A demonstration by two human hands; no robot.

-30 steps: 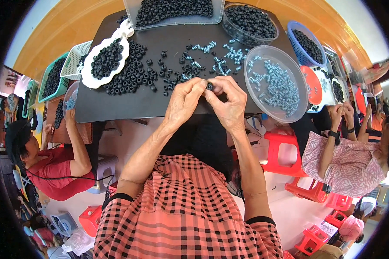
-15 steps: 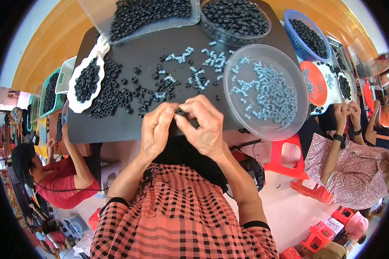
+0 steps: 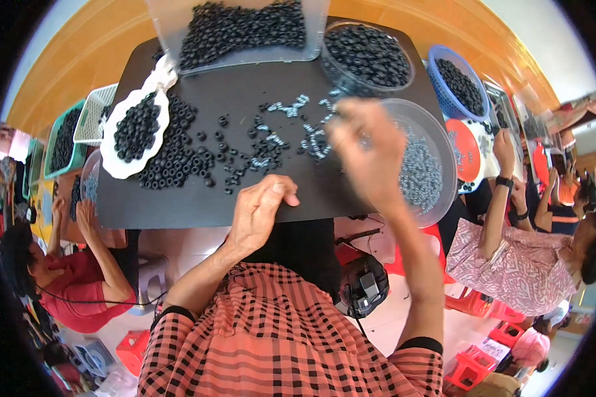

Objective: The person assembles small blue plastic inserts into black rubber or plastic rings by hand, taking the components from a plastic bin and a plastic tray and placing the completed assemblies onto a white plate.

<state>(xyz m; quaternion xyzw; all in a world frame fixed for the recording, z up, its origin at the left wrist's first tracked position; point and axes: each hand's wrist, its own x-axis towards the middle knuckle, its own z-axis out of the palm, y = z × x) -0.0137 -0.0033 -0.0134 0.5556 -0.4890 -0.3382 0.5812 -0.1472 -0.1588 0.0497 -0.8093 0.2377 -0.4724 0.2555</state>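
Black ring-like pieces and pale-blue coils lie scattered on the dark table; the left hand curls over its near edge, whether pinching anything I cannot tell; the right hand, blurred, hovers by the clear tray, grip indistinct. Any lettering is too small to read.

Clock positions taken from the view's centre. Ten to two: glossy orange-yellow panelling. Two: blue plastic basket of black parts. Between two and three: orange-red plate. Half past three: seated co-worker, patterned pink-and-white top. Four: red plastic stool. Five: black bag-like object, exact kind unclear. Half past seven: second red stool. Past eight: co-worker in red shirt. Half past nine: green basket, black parts inside.
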